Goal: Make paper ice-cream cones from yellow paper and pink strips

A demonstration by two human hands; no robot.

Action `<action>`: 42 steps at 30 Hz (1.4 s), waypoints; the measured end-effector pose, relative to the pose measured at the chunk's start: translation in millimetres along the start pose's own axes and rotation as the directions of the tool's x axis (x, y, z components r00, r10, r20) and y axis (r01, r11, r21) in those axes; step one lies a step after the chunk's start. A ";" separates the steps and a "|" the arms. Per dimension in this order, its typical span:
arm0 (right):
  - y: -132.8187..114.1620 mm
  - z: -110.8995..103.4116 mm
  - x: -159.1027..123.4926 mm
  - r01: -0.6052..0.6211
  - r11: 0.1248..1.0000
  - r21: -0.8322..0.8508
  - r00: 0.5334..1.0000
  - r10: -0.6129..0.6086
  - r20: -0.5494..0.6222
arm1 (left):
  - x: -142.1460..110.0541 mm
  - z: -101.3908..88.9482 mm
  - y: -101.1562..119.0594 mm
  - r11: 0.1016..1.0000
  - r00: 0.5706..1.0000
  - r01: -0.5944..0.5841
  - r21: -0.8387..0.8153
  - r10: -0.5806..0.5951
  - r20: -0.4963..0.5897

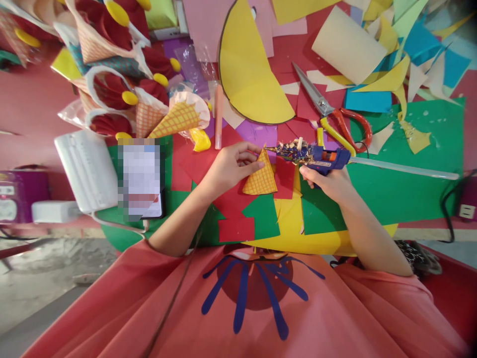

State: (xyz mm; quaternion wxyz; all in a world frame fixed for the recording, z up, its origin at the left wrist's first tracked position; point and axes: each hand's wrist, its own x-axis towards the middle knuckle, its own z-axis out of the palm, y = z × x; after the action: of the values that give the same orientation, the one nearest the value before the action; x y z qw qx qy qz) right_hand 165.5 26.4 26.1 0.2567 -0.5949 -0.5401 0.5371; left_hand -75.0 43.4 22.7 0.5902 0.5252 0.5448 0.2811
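Note:
Between the fingers of my left hand (238, 161) is a small yellow paper cone (261, 179) with an orange grid pattern, its point upward. My right hand (328, 181) grips a blue hot glue gun (322, 158) whose front is crusted with glittery bits. The gun's nozzle reaches the cone's tip; whether they touch I cannot tell. A clear glue stick (406, 168) sticks out of the gun's back toward the right. Just beyond the gun lie scissors (345, 119) with red and yellow handles, blades open.
Finished paper cones (112, 84) crowd the upper left. A phone (143, 179) and white power bank (87, 171) lie left. A yellow paper half-disc (249, 69) spreads beyond my hands. Paper scraps (417, 64) and a cream paper roll (348, 44) occupy the upper right.

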 end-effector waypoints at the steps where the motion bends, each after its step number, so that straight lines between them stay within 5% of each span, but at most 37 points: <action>1: 0.2 0.0 -0.1 0.001 1.000 -0.001 1.000 -0.001 0.001 | -0.1 -0.1 0.2 1.000 1.000 -0.001 0.001 0.001 -0.002; 42: -7.8 1.4 -0.2 -0.001 0.999 -0.051 1.000 0.000 -0.015 | 0.3 -2.3 -1.3 1.000 1.000 -0.030 -0.006 0.030 0.007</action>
State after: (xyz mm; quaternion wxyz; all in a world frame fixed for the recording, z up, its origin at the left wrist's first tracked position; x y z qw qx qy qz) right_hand 161.5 28.1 32.7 0.2452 -0.6056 -0.5516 0.5186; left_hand -77.4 44.0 21.7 0.5894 0.5324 0.5340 0.2899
